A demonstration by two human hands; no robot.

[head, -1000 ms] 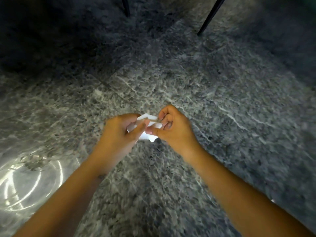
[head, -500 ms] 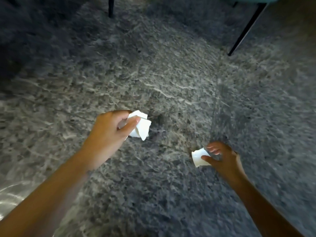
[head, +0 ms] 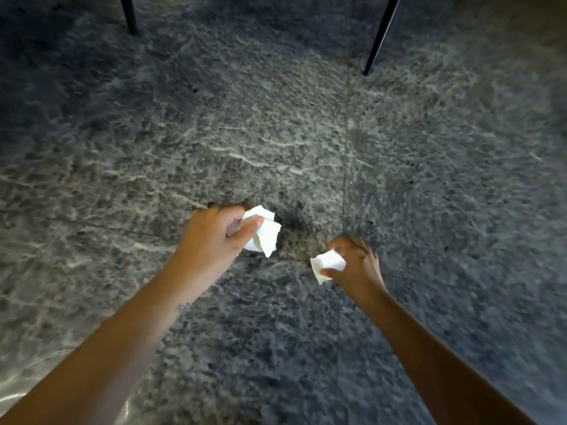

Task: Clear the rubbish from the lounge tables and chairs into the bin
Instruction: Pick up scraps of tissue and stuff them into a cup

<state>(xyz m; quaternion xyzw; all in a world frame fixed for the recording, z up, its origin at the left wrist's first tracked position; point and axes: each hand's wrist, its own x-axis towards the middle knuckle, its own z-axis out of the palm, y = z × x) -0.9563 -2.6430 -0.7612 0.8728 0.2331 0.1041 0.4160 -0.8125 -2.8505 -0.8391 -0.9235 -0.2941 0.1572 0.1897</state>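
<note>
- head view: left hand (head: 211, 237) is pinched around a crumpled white tissue (head: 264, 234); right hand (head: 356, 265), near right, clamps a smaller paper scrap (head: 328, 265).
- both pieces are held above the grey stone floor (head: 276, 133); two dark chair legs (head: 379, 35) stand far.
- judged progress: rubbish collected, binning left; no bin or other container shows.

Grey, white-veined stone floor (head: 276, 133), glossy, with a bright glare at the lower left. Two thin black legs (head: 379, 35), probably a chair's, stand at the top.
</note>
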